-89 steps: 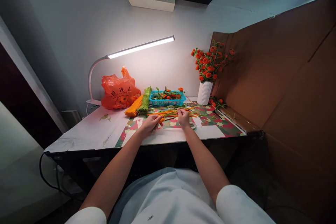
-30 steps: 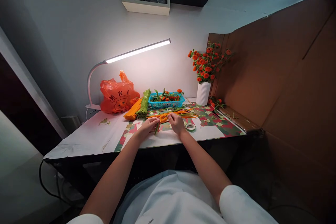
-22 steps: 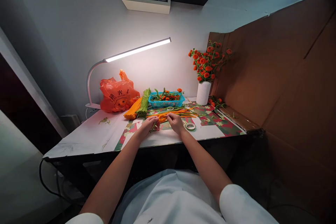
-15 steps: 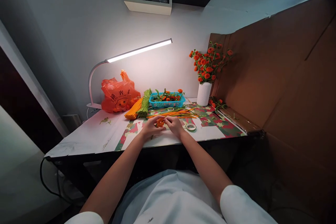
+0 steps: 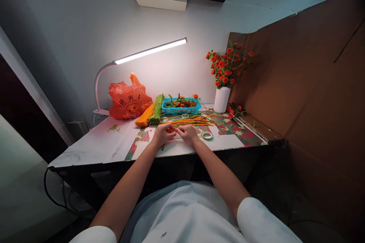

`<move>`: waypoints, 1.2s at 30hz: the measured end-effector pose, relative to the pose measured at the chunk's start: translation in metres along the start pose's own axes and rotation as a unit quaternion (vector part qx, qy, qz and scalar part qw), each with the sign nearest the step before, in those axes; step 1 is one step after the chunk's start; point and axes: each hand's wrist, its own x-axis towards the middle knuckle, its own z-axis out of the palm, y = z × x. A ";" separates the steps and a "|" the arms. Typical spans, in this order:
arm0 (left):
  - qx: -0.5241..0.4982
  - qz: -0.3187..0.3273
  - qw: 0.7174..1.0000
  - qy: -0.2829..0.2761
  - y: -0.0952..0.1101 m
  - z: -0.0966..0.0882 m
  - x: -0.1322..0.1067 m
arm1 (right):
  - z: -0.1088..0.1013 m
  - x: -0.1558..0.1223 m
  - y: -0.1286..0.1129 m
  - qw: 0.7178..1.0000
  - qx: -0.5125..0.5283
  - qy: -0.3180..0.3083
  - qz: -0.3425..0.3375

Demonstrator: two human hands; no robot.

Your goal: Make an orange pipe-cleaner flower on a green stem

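My left hand (image 5: 163, 136) is closed around a small orange flower (image 5: 170, 130), mostly hidden by the fingers. Below that hand a short green stem end (image 5: 162, 147) pokes out. Right beside it, my right hand (image 5: 187, 134) pinches at the flower's edge with its fingertips; what exactly sits between them is too small to see. Just beyond both hands lie loose orange and green pipe cleaners (image 5: 196, 121). A roll of pale tape (image 5: 207, 135) rests flat to the right of my right hand.
Behind are an orange pipe cleaner bundle (image 5: 145, 117), a green bundle (image 5: 156, 110), a blue basket (image 5: 182, 111) of flowers and a red plastic bag (image 5: 128, 100). A white vase (image 5: 221, 100) with orange flowers stands near a cardboard wall (image 5: 299, 68). A lamp (image 5: 151, 51) arches overhead.
My left hand's fingers have curled in more around the flower, covering more of it. My right hand stays pinched beside it. The whole view has shifted slightly.
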 end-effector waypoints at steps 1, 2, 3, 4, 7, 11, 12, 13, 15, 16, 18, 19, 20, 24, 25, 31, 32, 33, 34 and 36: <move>0.002 -0.005 1.000 0.005 0.001 0.000 0.000 | 0.000 0.000 0.000 1.000 -0.004 0.001 0.004; 0.001 -0.010 1.000 0.009 0.002 -0.001 0.001 | 0.000 0.001 0.001 1.000 -0.009 0.002 0.010; -0.002 -0.017 1.000 0.013 0.003 -0.001 0.001 | -0.001 0.001 0.001 1.000 -0.015 0.002 0.016; -0.007 -0.024 1.000 0.017 0.004 -0.002 0.001 | -0.001 0.001 0.001 1.000 -0.019 0.002 0.021; -0.069 -0.069 0.995 0.004 0.007 -0.003 0.001 | -0.003 0.000 0.001 0.999 -0.028 0.006 0.039; -0.233 -0.177 0.950 -0.105 0.007 -0.004 -0.001 | -0.007 0.000 0.004 0.998 -0.036 0.020 0.046; -0.258 -0.196 0.938 -0.125 0.006 -0.004 -0.002 | -0.007 0.000 0.005 0.998 -0.038 0.030 0.051; -0.274 -0.209 0.929 -0.136 0.007 -0.005 -0.002 | -0.008 0.000 0.006 0.997 -0.038 0.043 0.059; -0.291 -0.218 0.919 -0.152 0.008 -0.006 -0.003 | -0.009 0.000 0.007 0.994 -0.033 0.068 0.074; -0.297 -0.216 0.917 -0.157 0.009 -0.007 -0.004 | -0.009 0.000 0.007 0.994 -0.027 0.076 0.078; -0.303 -0.212 0.915 -0.161 0.012 -0.009 -0.004 | -0.009 -0.001 0.006 0.993 -0.011 0.088 0.078; -0.306 -0.211 0.915 -0.159 0.014 -0.010 -0.005 | -0.009 -0.001 0.006 0.992 -0.003 0.096 0.077; -0.309 -0.211 0.914 -0.157 0.016 -0.011 -0.005 | -0.010 -0.001 0.006 0.992 0.006 0.106 0.075; -0.330 -0.214 0.904 -0.168 0.022 -0.015 -0.006 | -0.010 0.001 0.010 0.984 0.056 0.145 0.083; -0.332 -0.214 0.903 -0.172 0.022 -0.015 -0.006 | -0.009 0.001 0.012 0.982 0.074 0.153 0.088; -0.320 -0.224 0.893 -0.222 0.019 -0.016 -0.005 | -0.006 0.005 0.022 0.964 0.158 0.186 0.103; -0.321 -0.227 0.891 -0.226 0.019 -0.016 -0.005 | -0.006 0.005 0.022 0.964 0.166 0.183 0.103; -0.325 -0.231 0.889 -0.227 0.019 -0.016 -0.005 | -0.006 0.005 0.023 0.964 0.174 0.176 0.102; -0.332 -0.235 0.885 -0.226 0.019 -0.015 -0.005 | -0.005 0.005 0.023 0.964 0.182 0.168 0.100; -0.355 -0.248 0.876 -0.210 0.020 -0.014 -0.006 | -0.004 0.004 0.022 0.965 0.199 0.147 0.090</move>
